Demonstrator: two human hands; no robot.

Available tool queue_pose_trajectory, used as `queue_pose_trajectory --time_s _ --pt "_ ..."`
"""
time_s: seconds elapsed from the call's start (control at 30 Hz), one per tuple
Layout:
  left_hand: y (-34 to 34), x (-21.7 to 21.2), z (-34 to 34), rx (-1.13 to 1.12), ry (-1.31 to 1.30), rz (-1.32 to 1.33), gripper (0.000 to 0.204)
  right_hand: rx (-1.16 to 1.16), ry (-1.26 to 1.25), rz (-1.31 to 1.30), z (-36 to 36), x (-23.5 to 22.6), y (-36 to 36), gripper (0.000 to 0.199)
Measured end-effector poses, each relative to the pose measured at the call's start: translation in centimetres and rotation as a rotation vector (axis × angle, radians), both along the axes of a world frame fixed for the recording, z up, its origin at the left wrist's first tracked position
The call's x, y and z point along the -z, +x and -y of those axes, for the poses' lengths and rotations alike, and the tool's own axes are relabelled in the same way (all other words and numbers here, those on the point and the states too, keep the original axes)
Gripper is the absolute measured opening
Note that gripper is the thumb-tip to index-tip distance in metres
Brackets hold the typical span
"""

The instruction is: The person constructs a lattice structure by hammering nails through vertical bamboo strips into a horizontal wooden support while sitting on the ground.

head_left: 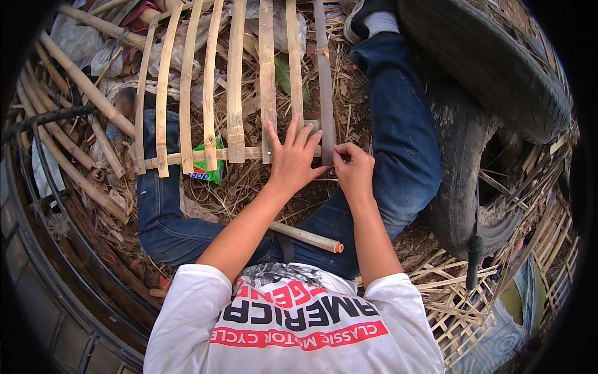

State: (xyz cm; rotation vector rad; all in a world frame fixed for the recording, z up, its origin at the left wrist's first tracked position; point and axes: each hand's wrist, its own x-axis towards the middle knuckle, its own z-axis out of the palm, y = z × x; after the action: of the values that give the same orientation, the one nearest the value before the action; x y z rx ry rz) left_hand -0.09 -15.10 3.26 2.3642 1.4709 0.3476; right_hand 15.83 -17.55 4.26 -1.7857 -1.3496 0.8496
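A row of split bamboo slats lies over the ground between my legs, fixed across a bamboo crosspiece. My left hand rests palm down with its fingers spread over the slats and crosspiece at the right end. Beside it stands a greyer slat, the last one on the right. My right hand is pinched closed against this slat's near end; what the fingertips hold is too small to make out. Across my lap lies a round wooden rod with an orange end.
Old tyres stand at the right, with woven bamboo strips below them. Bamboo poles and a black metal frame crowd the left. A green plastic wrapper lies under the slats, amid dry straw and plastic bags.
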Motion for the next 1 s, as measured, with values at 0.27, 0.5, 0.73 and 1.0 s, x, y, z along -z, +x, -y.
queue_pose_trajectory --time_s 0.27,0.5,0.73,1.0 --pt "-0.2 0.1 0.1 -0.003 0.053 0.154 0.045 -0.069 0.067 0.116 0.3 0.1 -0.1 0.008" --pt "0.6 0.7 -0.5 -0.019 0.071 0.307 0.012 -0.088 0.106 0.139 0.4 -0.2 -0.4 0.010" --pt "0.7 1.1 -0.9 -0.008 0.056 0.292 0.011 -0.104 0.113 0.156 0.4 -0.1 -0.4 0.011" --pt "1.0 1.2 -1.0 -0.012 0.057 0.299 0.012 -0.112 0.188 0.166 0.3 -0.1 -0.5 0.010"
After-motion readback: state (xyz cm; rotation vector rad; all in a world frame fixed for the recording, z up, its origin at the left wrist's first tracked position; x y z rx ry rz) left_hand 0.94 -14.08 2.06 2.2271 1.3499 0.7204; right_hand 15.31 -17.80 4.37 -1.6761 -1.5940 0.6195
